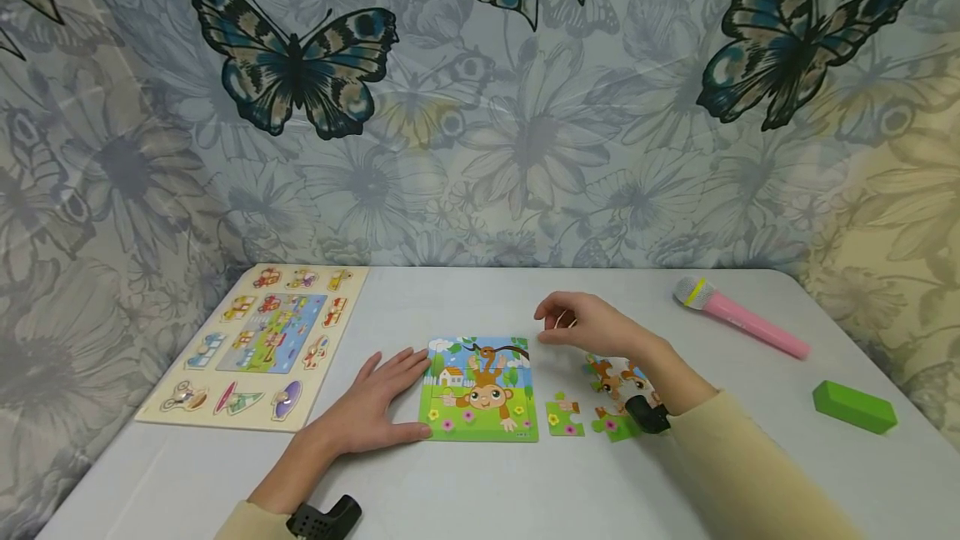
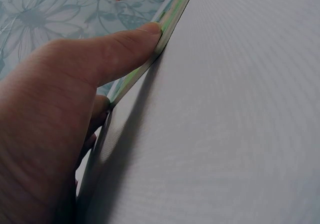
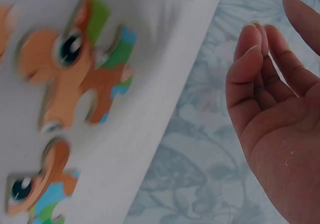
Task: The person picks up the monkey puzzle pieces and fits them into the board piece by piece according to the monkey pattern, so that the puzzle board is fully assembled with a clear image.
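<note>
A square monkey picture puzzle board (image 1: 482, 373) lies on the white table. My left hand (image 1: 382, 408) rests along its left side, fingers spread, with the thumb (image 2: 127, 51) touching the board's front edge near the corner. My right hand (image 1: 588, 322) is held in the air beyond the board's upper right corner. Its fingers bend loosely with nothing between them, and the thumb stands apart in the right wrist view. Below it lie loose jigsaw pieces: a green one with flowers (image 1: 562, 420) beside the board, and several brown monkey-face pieces (image 3: 75, 69), partly hidden by my right wrist.
A large cream board (image 1: 172, 394) with vehicle and toy pictures lies at the left. On the right are a pink toy microphone (image 1: 753, 325) and a green block (image 1: 853, 407). A butterfly-patterned cloth (image 1: 525, 190) hangs behind the table.
</note>
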The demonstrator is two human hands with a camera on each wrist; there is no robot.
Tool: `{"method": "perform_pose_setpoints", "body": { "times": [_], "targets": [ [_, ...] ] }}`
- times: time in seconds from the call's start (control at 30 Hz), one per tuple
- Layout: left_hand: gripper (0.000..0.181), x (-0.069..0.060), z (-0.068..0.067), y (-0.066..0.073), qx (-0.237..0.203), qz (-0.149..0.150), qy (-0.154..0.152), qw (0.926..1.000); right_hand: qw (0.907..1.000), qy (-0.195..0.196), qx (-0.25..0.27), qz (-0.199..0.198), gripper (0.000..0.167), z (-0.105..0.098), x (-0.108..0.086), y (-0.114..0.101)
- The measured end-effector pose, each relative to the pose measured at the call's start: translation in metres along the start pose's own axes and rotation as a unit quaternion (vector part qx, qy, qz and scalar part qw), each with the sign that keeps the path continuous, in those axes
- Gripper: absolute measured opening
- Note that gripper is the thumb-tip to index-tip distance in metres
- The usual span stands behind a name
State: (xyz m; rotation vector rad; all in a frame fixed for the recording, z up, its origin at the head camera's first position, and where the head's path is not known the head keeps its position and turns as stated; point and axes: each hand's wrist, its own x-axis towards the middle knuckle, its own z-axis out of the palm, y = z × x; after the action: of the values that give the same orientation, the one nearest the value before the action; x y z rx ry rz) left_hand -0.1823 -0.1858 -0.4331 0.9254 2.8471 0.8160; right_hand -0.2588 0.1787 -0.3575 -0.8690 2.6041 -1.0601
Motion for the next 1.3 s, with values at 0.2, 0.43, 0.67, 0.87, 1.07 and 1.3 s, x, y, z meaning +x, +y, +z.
{"method": "perform_pose_setpoints", "body": {
  "times": [0.2, 0.43, 0.67, 0.87, 1.07, 1.3],
  "targets": [
    [0.09, 0.0, 0.0, 0.001, -0.001, -0.002, -0.001, 1.0, 0.9998, -0.018, 0.002, 0.0, 0.033, -0.008, -0.016, 0.015],
    [0.09, 0.0, -0.001, 0.002, -0.003, -0.003, -0.002, 1.0, 0.9986, -0.051, 0.005, 0.009, 0.033, -0.017, -0.032, 0.029],
    [0.09, 0.001, -0.001, 0.001, 0.001, -0.003, -0.002, 1.0, 0.9971, -0.073, -0.014, 0.019, 0.035, -0.023, -0.043, 0.039],
    [0.09, 0.0, 0.0, 0.0, 0.002, -0.003, 0.0, 1.0, 0.9957, -0.089, -0.017, 0.022, 0.035, -0.025, -0.049, 0.046],
    [0.09, 0.0, 0.001, -0.001, 0.001, -0.004, 0.0, 1.0, 0.9931, -0.108, -0.039, 0.026, 0.041, -0.025, -0.049, 0.05],
    [0.09, 0.0, 0.001, 0.0, 0.001, -0.002, 0.001, 1.0, 0.9924, -0.113, -0.041, 0.028, 0.046, -0.024, -0.049, 0.051]
  ]
}}
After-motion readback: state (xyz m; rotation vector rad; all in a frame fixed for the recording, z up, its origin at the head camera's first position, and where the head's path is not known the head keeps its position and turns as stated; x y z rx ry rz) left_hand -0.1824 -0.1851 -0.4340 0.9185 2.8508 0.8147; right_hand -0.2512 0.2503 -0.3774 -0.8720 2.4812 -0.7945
